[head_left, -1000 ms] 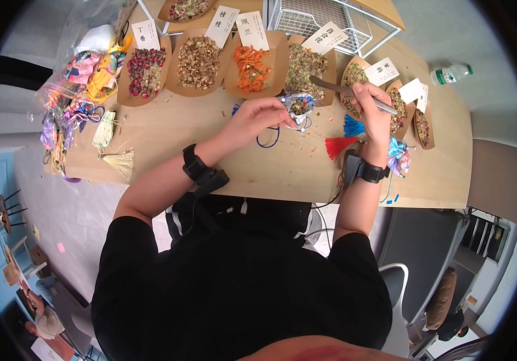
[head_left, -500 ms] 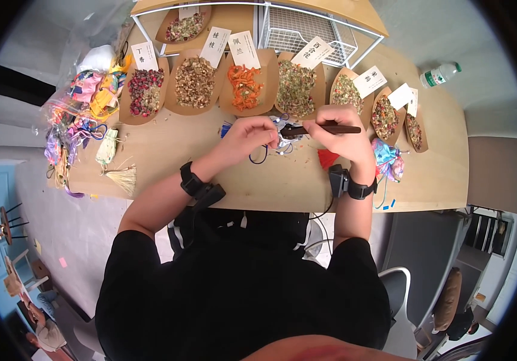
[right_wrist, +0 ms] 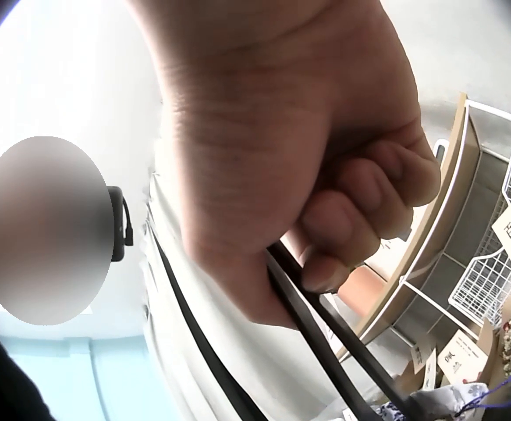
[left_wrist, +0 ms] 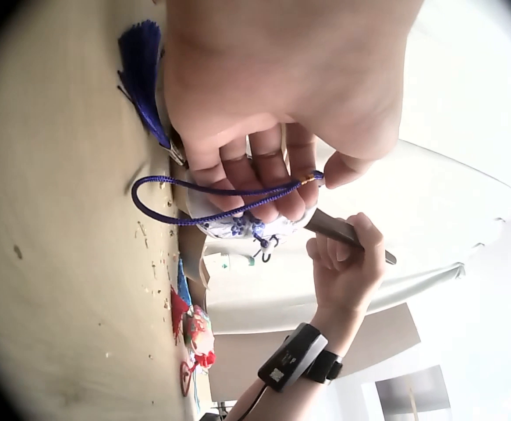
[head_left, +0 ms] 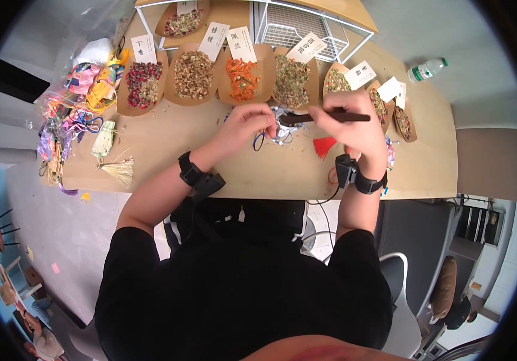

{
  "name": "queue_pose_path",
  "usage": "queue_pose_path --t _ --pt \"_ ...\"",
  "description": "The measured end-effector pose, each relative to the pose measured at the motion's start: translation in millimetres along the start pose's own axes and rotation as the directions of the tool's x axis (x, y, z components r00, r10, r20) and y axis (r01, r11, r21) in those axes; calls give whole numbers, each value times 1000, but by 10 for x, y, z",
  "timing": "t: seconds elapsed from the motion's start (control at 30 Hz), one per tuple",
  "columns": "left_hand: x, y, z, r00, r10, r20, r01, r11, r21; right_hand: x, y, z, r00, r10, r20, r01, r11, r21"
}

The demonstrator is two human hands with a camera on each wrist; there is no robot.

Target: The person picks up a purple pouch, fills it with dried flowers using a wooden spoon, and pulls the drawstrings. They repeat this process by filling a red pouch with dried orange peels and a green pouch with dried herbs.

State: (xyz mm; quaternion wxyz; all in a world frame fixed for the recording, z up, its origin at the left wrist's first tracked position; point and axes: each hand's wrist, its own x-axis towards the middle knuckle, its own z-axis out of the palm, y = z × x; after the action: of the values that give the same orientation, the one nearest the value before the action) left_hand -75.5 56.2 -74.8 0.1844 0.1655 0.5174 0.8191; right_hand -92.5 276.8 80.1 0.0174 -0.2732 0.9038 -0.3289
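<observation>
A small white pouch with a blue pattern (left_wrist: 238,228) is gripped between the thumb and fingers of my left hand (head_left: 247,125). From it hang a blue cord loop (left_wrist: 146,210) and, beside the hand, a dark blue tassel (left_wrist: 140,83). Dark tongs (head_left: 353,117) are held in my right hand (head_left: 355,132), its fingers curled round them. Their two arms (right_wrist: 330,351) run side by side in the right wrist view, down toward the pouch. The tips overlap the pouch's top in the head view, and the pouch's inside is hidden.
Paper trays of dried herbs, including orange shreds (head_left: 241,79) and red buds (head_left: 143,84), line the table's back with cards. Fabric sachets (head_left: 93,84) lie left, a red tassel (head_left: 325,146) near my right hand. Behind stand a wire basket rack (head_left: 297,36) and a bottle (head_left: 427,70).
My right hand has come down and left from above the trays, bringing the tongs' tips to the pouch. The left hand keeps its hold on the pouch. The head view has shifted slightly.
</observation>
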Motion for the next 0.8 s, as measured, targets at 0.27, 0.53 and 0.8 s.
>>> queue_pose_path --t 0.27,0.53,0.8 --pt "1 27 -12 999 15 30 -8 981 -193 -33 -152 -10 997 66 27 -67 997 37" --pt "16 34 -64 991 85 101 -46 939 -340 -323 56 -192 916 71 -394 35 967 253" --pt "-42 194 16 990 94 106 -51 934 -353 -385 -14 456 925 218 -312 -156 965 211"
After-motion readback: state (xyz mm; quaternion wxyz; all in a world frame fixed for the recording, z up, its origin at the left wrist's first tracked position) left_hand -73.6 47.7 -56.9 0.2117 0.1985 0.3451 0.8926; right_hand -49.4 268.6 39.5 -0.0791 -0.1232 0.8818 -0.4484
